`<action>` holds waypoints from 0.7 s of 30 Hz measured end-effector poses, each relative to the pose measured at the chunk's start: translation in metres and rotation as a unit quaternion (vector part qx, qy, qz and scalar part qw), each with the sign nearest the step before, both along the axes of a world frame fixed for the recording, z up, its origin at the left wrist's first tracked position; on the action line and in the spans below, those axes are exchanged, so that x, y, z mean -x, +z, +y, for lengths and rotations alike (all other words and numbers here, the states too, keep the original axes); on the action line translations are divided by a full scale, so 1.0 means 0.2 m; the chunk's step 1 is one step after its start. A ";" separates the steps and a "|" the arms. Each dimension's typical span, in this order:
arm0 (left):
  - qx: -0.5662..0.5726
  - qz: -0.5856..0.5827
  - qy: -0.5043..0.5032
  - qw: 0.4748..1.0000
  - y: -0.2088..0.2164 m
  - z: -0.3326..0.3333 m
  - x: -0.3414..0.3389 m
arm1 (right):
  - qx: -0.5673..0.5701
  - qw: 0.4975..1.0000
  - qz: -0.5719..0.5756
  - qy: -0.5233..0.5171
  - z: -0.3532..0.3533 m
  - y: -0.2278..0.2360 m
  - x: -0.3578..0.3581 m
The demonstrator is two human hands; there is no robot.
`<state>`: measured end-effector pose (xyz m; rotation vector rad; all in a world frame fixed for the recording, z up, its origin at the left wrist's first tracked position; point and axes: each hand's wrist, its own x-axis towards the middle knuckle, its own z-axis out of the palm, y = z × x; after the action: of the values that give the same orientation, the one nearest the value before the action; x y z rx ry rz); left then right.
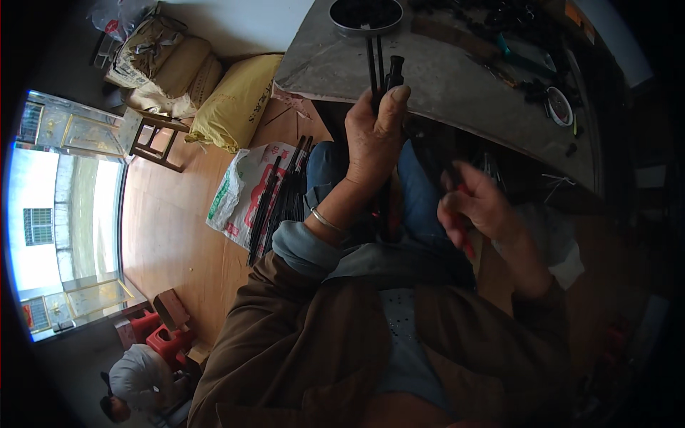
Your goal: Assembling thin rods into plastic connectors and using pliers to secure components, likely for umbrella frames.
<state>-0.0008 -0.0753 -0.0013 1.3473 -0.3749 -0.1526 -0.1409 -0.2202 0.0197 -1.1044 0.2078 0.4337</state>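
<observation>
My left hand is raised by the table's near edge, its fingers wrapped round several slim black rods. A thicker black stepped end piece stands up beside my thumb, and the rods' lower ends run down between my knees. Lower and to the right, my right hand is closed on a red-handled tool that looks like pliers. Its dark head is blurred against the shadow under the table. The tool and the rods appear apart. More black rods lie in a bundle on a printed sack left of my legs.
On the grey table stand a bowl of small black parts, a teal box and a small round dish, with scattered black pieces. A yellow sack and a wooden stool are leftward. Another person is at lower left.
</observation>
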 end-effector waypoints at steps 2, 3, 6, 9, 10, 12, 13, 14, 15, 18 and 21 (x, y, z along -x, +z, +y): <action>-0.033 0.006 -0.051 0.998 0.06 0.01 0.00 | -0.010 0.999 0.019 0.027 -0.02 0.03 0.03; -0.032 0.006 -0.057 0.998 0.09 0.02 0.00 | -0.021 0.997 0.037 0.061 -0.03 0.05 0.04; -0.044 0.049 -0.225 0.972 0.12 0.06 -0.02 | 0.098 0.984 0.038 0.147 -0.07 0.06 0.03; 0.009 0.076 -0.216 0.973 0.09 0.05 -0.04 | 0.454 0.864 -0.216 0.012 -0.06 -0.05 0.04; 0.008 0.076 -0.213 0.974 0.07 0.05 -0.04 | 0.452 0.865 -0.218 0.015 -0.05 -0.03 0.05; -0.021 0.044 -0.144 0.988 0.05 0.08 -0.04 | 0.380 0.913 -0.146 -0.025 -0.02 0.05 0.06; -0.019 0.045 -0.146 0.988 0.05 0.08 -0.03 | 0.218 0.973 -0.066 -0.036 -0.01 0.06 0.09; -0.012 0.052 -0.147 0.988 0.05 0.06 -0.01 | 0.219 0.973 -0.064 -0.037 -0.01 0.04 0.11; -0.005 0.059 -0.147 0.987 0.05 0.05 0.00 | 0.063 0.997 -0.034 -0.001 -0.02 0.00 0.12; -0.011 0.052 -0.132 0.990 0.06 0.04 0.02 | -0.097 0.993 0.005 0.061 -0.04 0.01 0.11; -0.011 0.058 -0.107 0.992 0.06 0.04 0.04 | 0.219 0.971 0.028 0.091 -0.02 0.06 0.07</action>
<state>-0.0081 -0.0673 0.0107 1.3111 -0.4201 -0.4137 -0.1559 -0.2245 0.0326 -1.5539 0.2592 0.6014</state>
